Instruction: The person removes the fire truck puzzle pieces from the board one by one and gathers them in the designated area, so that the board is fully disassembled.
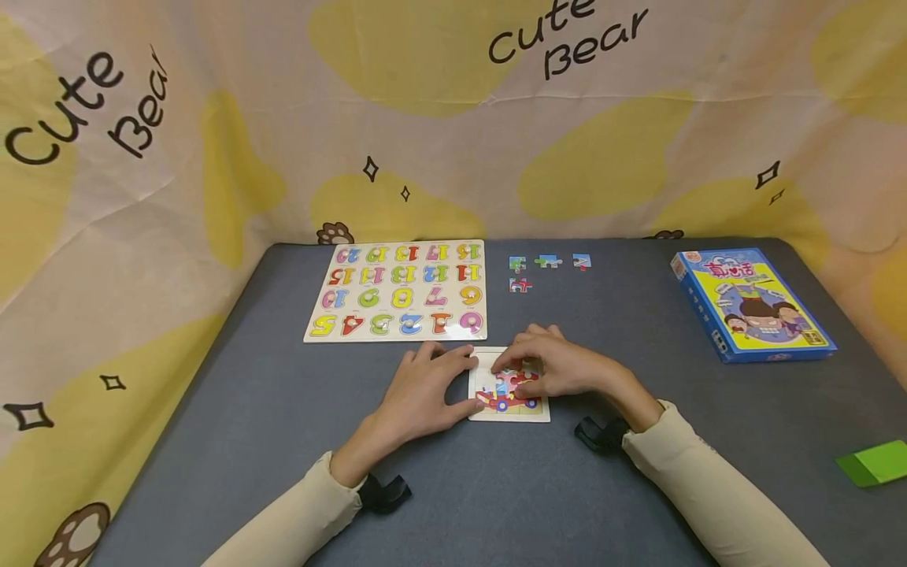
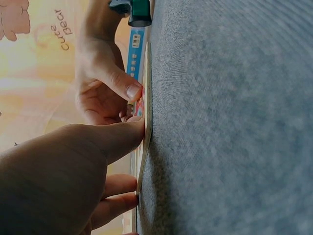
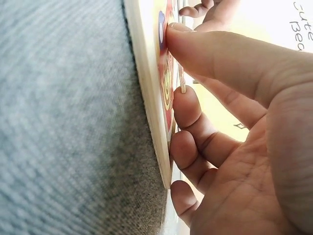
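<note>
A small jigsaw board [image 1: 485,358] with a pale frame and a red vehicle picture lies on the grey table. My left hand [image 1: 421,392] holds its left side, with the thumb [image 2: 131,128] on the near part and the fingers at the far corner. Over the picture, my right hand [image 1: 567,366] pinches a small jigsaw piece [image 3: 183,81], which shows edge-on between the fingers in the right wrist view. The right thumb [image 3: 182,36] rests on the printed surface. Part of the picture is hidden beneath the right hand.
Several loose jigsaw pieces [image 1: 549,261] lie beyond the right hand. A number board [image 1: 322,305] lies at the far left, upside down to me. At the right are a blue and yellow box [image 1: 761,303] and a green block [image 1: 875,463]. Printed cloth [image 1: 439,142] hangs behind the table.
</note>
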`<state>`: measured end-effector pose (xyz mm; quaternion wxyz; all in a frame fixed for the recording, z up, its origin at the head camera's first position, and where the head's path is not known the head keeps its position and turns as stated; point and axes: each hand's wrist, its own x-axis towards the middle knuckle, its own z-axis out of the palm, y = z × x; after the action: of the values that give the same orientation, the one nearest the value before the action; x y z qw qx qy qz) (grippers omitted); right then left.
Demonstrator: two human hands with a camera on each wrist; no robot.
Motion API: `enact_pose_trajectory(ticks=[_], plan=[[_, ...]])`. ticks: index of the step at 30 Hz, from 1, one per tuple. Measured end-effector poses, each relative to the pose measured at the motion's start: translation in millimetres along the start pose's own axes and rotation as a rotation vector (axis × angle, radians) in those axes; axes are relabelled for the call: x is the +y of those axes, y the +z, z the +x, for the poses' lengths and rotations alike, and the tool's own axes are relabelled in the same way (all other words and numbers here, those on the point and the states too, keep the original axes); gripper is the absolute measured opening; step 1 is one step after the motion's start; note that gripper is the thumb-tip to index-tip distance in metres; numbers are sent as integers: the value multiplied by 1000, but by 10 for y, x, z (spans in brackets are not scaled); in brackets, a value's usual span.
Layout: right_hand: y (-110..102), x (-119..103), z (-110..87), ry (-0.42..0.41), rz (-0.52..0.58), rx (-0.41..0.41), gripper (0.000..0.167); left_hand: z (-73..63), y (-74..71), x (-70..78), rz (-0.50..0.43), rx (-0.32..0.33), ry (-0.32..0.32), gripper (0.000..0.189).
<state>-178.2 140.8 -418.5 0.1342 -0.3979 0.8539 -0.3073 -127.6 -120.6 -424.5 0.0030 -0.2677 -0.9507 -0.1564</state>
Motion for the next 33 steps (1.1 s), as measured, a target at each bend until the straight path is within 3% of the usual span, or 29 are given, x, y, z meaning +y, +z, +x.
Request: enact_pose_trajectory(ticks=[24, 33], plan=[[-23, 51, -9, -32, 72, 24, 35, -15, 8, -1, -12, 4, 7, 62], [-46, 99, -17, -2, 118, 54, 36, -12, 8, 5, -11, 10, 8, 63]])
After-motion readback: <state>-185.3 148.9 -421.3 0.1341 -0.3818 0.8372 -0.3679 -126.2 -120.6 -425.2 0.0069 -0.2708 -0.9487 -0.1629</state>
